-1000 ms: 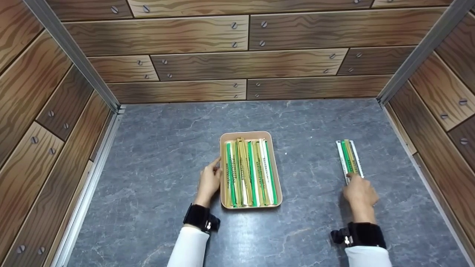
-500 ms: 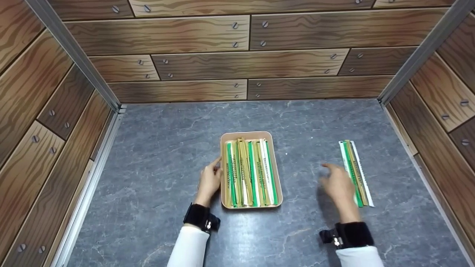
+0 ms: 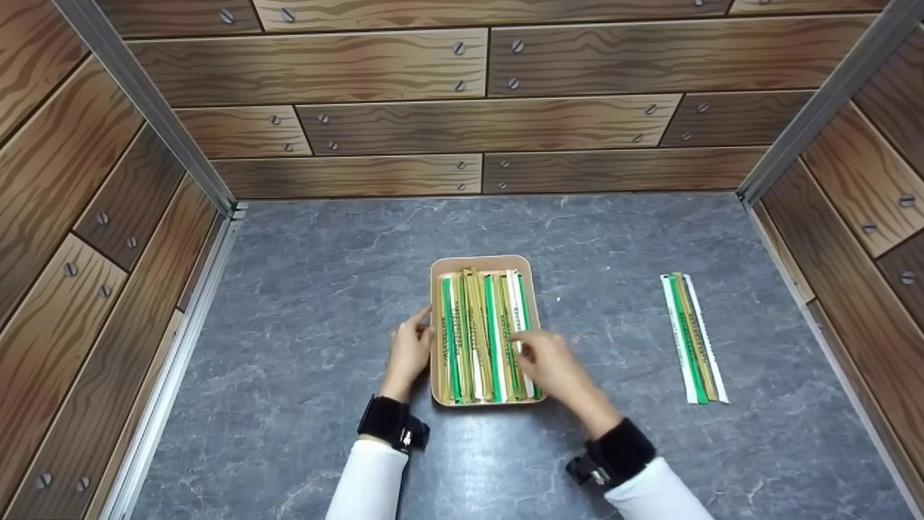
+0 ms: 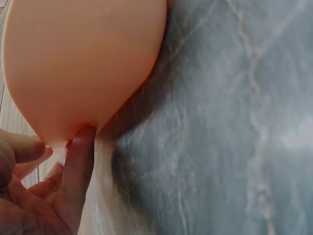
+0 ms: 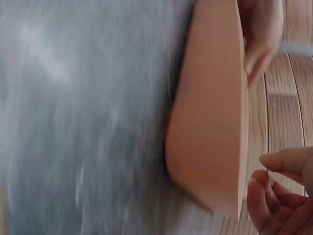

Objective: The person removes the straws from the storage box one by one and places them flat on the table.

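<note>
A shallow tan tray [image 3: 482, 263] stands mid-table, filled with slim printed wrapped sticks [image 3: 473, 303] in green, gold and white, lying lengthwise side by side. At its left side, my left hand [image 3: 408, 354] touches the outer wall and rim with thumb and fingers, also seen in the left wrist view. My right hand [image 3: 552, 365] is above the tray's right side, fingertips close over a white stick [image 3: 514, 292]. In the right wrist view, thumb and fingertip stand close together above the rim with a small gap. Part of the sticks is hidden under this hand.
To the right lies a separate row of several sticks [image 3: 689, 339], white, green, gold and white, side by side on the grey marbled table [image 3: 317, 289]. Wood-patterned panels [image 3: 361, 123] enclose the back and both sides.
My right hand has left the row of sticks on the right and moved left to the tray, uncovering the row. My left hand stays at the tray's left side.
</note>
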Available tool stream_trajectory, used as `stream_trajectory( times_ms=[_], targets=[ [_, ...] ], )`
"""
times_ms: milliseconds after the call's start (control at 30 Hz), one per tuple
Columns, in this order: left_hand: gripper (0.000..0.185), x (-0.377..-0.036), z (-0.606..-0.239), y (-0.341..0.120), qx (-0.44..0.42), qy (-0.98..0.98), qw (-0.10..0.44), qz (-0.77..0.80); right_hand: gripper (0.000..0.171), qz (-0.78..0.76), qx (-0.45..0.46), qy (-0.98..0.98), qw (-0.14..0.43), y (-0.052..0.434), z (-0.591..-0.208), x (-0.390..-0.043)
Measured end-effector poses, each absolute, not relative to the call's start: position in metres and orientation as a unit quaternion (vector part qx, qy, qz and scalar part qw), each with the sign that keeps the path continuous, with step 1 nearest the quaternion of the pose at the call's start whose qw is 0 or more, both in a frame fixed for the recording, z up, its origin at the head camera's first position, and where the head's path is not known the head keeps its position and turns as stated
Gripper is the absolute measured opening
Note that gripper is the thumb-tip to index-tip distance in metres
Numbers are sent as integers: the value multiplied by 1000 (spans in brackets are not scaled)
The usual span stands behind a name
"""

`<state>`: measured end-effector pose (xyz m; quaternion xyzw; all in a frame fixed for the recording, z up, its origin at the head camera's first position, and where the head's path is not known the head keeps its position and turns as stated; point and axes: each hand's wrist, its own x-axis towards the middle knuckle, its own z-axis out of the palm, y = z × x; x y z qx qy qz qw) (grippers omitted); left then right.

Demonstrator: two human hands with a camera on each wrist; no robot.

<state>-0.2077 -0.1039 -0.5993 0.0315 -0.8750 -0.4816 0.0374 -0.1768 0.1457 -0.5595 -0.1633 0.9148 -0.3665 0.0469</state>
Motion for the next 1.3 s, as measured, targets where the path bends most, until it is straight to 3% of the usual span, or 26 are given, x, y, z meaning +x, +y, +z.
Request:
stream_trajectory(
  times_ms=[200, 567, 967, 1300],
  targets=[
    [45, -208, -599, -104, 34, -876, 36, -479, 38, -363, -217, 903, 75, 121, -570, -180],
    [44, -207, -599, -103, 33, -880, 40, -473, 46, -285, -185, 938, 73, 102, -582, -180],
    [42, -208, -600, -104, 20, -883, 55, -465, 46, -300, -180, 934, 65, 95, -587, -179],
    [43, -208, -601, -105, 18, -879, 56, -473, 66, -340, -115, 927, 112, 96, -583, -181]
  ],
)
